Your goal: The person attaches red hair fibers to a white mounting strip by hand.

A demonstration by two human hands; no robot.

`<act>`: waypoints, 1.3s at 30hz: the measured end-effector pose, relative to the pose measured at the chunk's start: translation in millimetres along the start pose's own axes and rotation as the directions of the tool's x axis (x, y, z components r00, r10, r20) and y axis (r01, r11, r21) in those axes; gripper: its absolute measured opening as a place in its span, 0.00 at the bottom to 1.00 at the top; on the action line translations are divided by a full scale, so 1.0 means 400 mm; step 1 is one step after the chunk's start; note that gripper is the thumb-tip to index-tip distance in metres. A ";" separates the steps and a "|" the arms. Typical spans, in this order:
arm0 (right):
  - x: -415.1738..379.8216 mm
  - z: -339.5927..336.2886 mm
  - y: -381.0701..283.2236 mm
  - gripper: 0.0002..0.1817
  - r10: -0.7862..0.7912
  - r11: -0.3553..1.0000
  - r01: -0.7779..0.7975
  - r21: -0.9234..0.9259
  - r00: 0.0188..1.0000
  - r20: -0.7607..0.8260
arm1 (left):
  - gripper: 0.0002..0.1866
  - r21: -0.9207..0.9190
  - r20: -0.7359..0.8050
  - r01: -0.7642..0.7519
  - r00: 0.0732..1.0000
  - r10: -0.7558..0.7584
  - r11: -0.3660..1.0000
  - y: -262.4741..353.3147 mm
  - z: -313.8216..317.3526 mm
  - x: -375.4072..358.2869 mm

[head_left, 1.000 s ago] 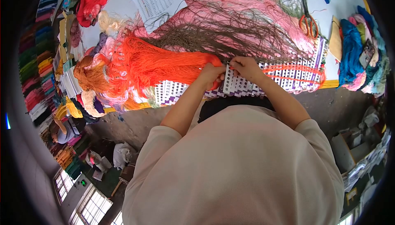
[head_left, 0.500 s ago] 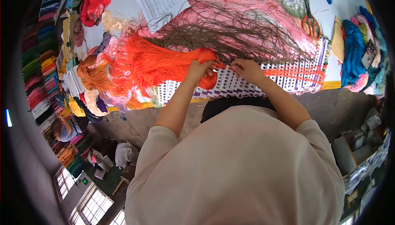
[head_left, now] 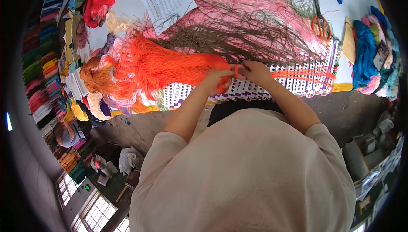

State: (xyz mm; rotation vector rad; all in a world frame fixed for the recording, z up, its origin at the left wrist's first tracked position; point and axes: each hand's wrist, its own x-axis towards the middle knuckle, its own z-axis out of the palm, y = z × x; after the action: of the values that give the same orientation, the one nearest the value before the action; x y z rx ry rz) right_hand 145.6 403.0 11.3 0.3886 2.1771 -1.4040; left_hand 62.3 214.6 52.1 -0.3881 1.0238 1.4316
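A thick skein of orange yarn [head_left: 178, 67] stretches across the table to my left hand [head_left: 216, 81]. That hand is closed around the skein's looped right end. Right beside it, my right hand [head_left: 257, 74] pinches some orange strands close to the left fingertips. Beneath both hands lies a row of white cards with punched holes [head_left: 187, 92], and orange strands [head_left: 301, 75] run over the cards on the right. Loose brown threads [head_left: 238, 41] spread just beyond my hands, on top of pink threads [head_left: 255, 9].
Orange-handled scissors [head_left: 321, 26] lie at the far right. A printed sheet [head_left: 165, 2] rests at the back left, near a red yarn bundle [head_left: 98, 2]. Blue yarn [head_left: 363, 53] hangs at the right edge. A person [head_left: 72, 134] is in the left background.
My left hand has moved right, bringing the skein's looped end closer to my right hand. The right hand stays almost in place.
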 end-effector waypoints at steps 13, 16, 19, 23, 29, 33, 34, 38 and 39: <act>-0.026 0.018 -0.033 0.21 -0.071 0.946 0.052 -0.320 0.996 -0.049 | 0.12 0.543 -0.260 -0.039 0.942 0.212 0.839 0.014 -0.083 -0.017; -0.022 0.031 -0.026 0.20 -0.032 0.952 0.006 -0.307 0.996 -0.079 | 0.08 0.087 -0.193 -0.116 0.972 0.131 0.989 0.137 -0.143 -0.190; -0.020 0.035 -0.036 0.20 0.012 0.952 -0.039 -0.304 0.996 -0.091 | 0.05 -0.165 -0.154 -0.305 0.947 0.281 0.938 0.233 -0.266 -0.332; -0.022 0.064 -0.035 0.19 0.035 0.948 -0.073 -0.310 0.991 -0.126 | 0.10 -0.074 -0.465 -0.676 0.674 0.574 0.733 0.321 -0.314 -0.464; -0.067 0.082 -0.069 0.24 -0.018 0.983 -0.020 -0.182 0.979 -0.204 | 0.17 0.409 -0.307 -0.568 0.651 0.695 0.714 0.260 -0.199 -0.538; -0.109 0.085 -0.229 0.14 -0.191 0.964 0.250 0.092 0.889 -0.416 | 0.24 0.262 0.072 -0.804 0.569 0.819 0.534 0.212 -0.022 -0.513; -0.147 0.074 -0.326 0.07 -0.182 0.886 0.335 0.320 0.887 -0.425 | 0.26 0.123 0.175 -0.825 0.565 0.806 0.551 0.212 -0.001 -0.512; -0.256 0.043 -0.540 0.04 -0.285 0.639 0.496 0.588 0.862 -0.419 | 0.34 -0.179 0.272 -0.757 0.575 0.771 0.628 0.208 0.078 -0.526; -0.282 0.043 -0.586 0.05 -0.290 0.612 0.507 0.607 0.858 -0.424 | 0.34 -0.209 0.263 -0.735 0.594 0.761 0.645 0.207 0.100 -0.538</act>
State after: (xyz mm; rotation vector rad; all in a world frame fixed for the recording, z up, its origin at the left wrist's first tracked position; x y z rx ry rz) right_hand 126.8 292.6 246.7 0.3865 1.9064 -2.6100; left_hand 36.8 125.1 266.7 0.2964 0.8785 2.2200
